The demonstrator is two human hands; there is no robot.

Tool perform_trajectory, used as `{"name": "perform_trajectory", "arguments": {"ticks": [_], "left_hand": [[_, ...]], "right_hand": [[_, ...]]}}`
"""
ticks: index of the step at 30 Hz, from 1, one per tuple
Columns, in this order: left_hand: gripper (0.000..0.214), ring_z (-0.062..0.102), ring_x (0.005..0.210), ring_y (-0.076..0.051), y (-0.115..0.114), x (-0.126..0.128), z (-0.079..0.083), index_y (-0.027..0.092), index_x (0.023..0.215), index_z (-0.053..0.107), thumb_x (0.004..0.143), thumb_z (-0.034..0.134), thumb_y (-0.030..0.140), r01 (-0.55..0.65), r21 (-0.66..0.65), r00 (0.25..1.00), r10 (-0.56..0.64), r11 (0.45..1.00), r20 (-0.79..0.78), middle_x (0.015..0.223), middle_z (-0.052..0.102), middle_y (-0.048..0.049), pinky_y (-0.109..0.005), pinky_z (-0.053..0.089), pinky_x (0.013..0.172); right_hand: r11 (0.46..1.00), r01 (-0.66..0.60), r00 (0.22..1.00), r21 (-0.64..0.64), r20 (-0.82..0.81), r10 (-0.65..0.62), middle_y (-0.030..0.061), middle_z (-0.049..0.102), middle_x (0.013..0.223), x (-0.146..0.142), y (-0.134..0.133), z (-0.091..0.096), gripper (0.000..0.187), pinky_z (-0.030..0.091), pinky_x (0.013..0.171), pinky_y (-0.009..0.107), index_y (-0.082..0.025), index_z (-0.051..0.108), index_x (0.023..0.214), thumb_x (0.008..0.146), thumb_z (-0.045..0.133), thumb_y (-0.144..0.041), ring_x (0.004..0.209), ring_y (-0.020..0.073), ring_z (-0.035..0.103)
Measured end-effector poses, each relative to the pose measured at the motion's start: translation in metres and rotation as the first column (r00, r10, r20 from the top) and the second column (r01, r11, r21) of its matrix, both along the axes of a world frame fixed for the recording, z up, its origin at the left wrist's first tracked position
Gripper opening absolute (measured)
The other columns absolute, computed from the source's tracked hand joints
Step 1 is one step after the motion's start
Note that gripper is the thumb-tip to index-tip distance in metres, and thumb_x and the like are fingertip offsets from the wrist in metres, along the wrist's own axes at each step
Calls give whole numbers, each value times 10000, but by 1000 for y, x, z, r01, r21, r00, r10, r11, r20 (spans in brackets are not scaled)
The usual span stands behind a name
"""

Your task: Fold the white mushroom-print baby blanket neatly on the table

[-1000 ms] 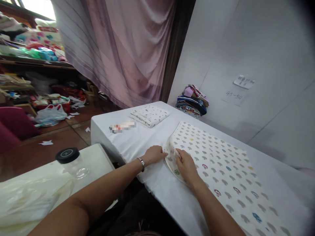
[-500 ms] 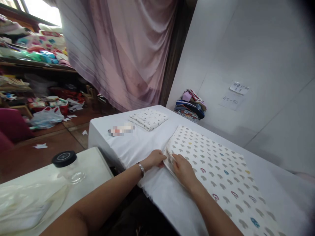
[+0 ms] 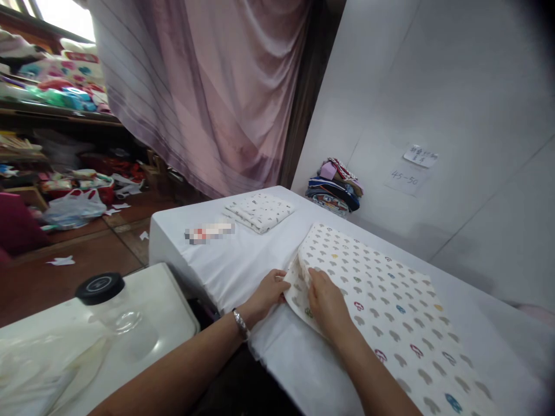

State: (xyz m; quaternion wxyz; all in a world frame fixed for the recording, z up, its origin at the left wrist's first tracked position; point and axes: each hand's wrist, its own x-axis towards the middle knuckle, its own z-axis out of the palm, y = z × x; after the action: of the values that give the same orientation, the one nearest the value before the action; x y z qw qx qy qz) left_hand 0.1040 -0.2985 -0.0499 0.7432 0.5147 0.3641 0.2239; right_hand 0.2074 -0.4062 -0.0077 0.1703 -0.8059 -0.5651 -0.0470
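A white cloth [image 3: 373, 289] printed with grey mushroom shapes and a few coloured ones lies in layers along the white-covered table [image 3: 243, 266]. At its near left corner, my left hand [image 3: 272, 292] pinches the edge of the lower layer. My right hand [image 3: 325, 297] grips the upper layer a little to the right, so the two layers stand apart between my hands. The right fingertips are partly hidden behind the fabric. Farther back on the same table rests a folded white cloth [image 3: 262, 212] with small dark prints.
A clear jar with a black lid [image 3: 100, 288] stands on a white side table [image 3: 162, 283] at the left, beside plastic wrapping [image 3: 30, 370]. Folded clothes [image 3: 333, 188] are stacked against the wall. A pink curtain [image 3: 234, 86] hangs behind. A blurred-out item [image 3: 210, 232] lies near the table's left edge.
The cloth's layers have parted wider at the corner, showing printed fabric inside. My left hand has shifted slightly left and down with the lower layer. The view has turned slightly.
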Motion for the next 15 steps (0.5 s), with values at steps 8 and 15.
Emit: {"name": "perform_trajectory", "arguments": {"ticks": [8, 15], "left_hand": [[336, 522, 591, -91, -5, 1, -4, 184, 995, 452, 684, 580, 192, -28, 137, 997, 17, 990, 76, 703, 518, 38, -205, 426, 524], [356, 518, 563, -94, -4, -3, -13, 170, 1029, 448, 687, 547, 174, -39, 227, 999, 33, 973, 30, 703, 517, 33, -214, 430, 503]], "right_hand": [[963, -106, 993, -248, 26, 116, 93, 575, 980, -16, 7, -13, 310, 383, 635, 283, -150, 523, 1073, 821, 354, -83, 804, 200, 569], [968, -122, 992, -217, -58, 112, 95, 577, 1009, -17, 8, -24, 336, 389, 690, 287, -139, 506, 1116, 832, 333, -92, 852, 200, 568]]}}
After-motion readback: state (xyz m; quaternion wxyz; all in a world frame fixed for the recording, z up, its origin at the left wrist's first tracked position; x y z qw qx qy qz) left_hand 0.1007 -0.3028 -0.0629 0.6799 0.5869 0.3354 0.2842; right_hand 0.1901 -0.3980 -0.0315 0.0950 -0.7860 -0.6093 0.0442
